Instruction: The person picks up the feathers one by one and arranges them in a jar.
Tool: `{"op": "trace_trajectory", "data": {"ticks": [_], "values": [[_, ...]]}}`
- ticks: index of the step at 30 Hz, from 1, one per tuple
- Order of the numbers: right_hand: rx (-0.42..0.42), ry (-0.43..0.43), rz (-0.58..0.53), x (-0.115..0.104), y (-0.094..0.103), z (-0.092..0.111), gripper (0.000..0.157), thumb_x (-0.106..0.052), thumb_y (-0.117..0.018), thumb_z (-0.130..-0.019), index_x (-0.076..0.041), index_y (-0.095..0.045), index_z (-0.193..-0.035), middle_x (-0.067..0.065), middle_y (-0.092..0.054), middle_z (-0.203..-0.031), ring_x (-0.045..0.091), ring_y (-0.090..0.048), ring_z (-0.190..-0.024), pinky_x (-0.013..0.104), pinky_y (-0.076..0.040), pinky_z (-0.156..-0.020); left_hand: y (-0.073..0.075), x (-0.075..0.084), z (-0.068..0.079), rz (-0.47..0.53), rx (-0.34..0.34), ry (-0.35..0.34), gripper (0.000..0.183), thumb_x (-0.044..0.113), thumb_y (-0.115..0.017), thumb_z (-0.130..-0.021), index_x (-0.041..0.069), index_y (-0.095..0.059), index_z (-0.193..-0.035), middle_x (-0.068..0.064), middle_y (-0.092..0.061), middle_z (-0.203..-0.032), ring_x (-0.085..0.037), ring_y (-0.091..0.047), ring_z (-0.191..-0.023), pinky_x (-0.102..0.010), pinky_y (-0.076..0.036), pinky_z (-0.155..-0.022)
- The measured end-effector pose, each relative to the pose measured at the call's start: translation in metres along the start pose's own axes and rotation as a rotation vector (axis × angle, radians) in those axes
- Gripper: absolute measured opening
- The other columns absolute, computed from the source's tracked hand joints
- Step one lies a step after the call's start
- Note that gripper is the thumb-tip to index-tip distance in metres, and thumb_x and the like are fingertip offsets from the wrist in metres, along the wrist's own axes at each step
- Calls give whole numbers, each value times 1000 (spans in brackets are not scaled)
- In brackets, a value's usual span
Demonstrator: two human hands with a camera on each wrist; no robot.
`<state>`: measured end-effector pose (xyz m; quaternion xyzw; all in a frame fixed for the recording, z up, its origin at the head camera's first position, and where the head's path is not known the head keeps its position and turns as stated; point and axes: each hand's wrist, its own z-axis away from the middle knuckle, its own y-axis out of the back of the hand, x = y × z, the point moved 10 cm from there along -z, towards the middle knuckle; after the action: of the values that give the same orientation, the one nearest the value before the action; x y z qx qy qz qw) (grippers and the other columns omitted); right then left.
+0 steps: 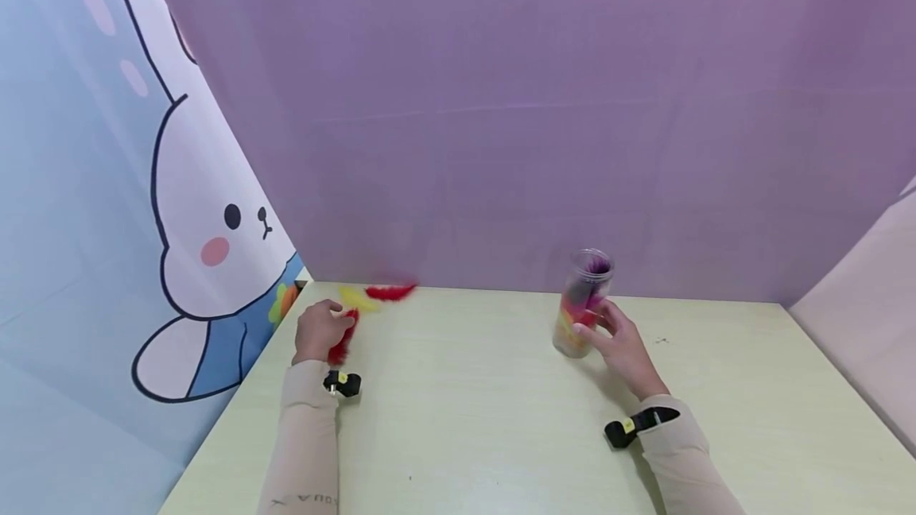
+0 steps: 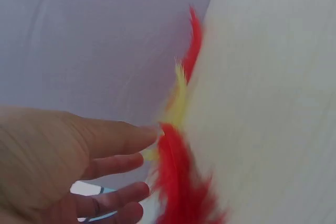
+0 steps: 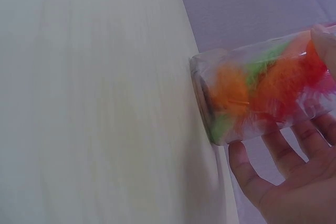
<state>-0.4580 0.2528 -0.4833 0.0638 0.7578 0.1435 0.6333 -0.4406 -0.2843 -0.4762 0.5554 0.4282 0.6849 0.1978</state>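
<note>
My left hand (image 1: 320,331) is at the table's far left, pinching a red feather (image 2: 181,182) near its tip between thumb and finger; the other fingers are spread loosely. Just beyond it lie a yellow feather (image 1: 358,300) and a second red feather (image 1: 390,292). My right hand (image 1: 624,346) grips a clear plastic jar (image 1: 575,338) round its side, thumb on one side and fingers on the other. The jar leans slightly, its mouth upward. Inside are orange, green, red and pink feathers (image 3: 278,85), with dark purple ones near the rim.
The pale wooden table (image 1: 458,420) runs back to a purple cloth backdrop (image 1: 487,141). At the left hangs a blue cloth printed with a white rabbit (image 1: 203,245). A light cloth (image 1: 866,324) borders the right side.
</note>
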Motion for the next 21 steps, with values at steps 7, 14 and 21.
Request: {"op": "trace_trajectory", "data": {"ticks": [7,14,21], "values": [[-3,-1,3,4,1,-2,64,-38,-74,-94,-12,-48,-146,12,-51,-151,36,-44,-145,64,-32,-118,-10,-10,-1,-22,-89,56,41,23,-71,-94,-1,-63,-127,-26,-63,-124,-35,-58,-95,-42,-51,-78],[-7,7,4,6,1,-4,63,-38,-75,-94,-11,-49,-144,13,-52,-149,38,-43,-146,65,-30,-119,-12,-11,-2,-18,-99,61,29,18,-72,-93,0,-68,-115,-24,-67,-116,-31,-62,-85,-38,-50,-71],[-10,-6,17,9,2,-5,65,-40,-74,-93,-11,-48,-145,14,-51,-150,39,-42,-147,65,-29,-119,-16,-11,3,14,-150,99,21,18,-73,-93,-2,-70,-102,-15,-70,-90,-26,-63,-75,-33,-50,-65]]}}
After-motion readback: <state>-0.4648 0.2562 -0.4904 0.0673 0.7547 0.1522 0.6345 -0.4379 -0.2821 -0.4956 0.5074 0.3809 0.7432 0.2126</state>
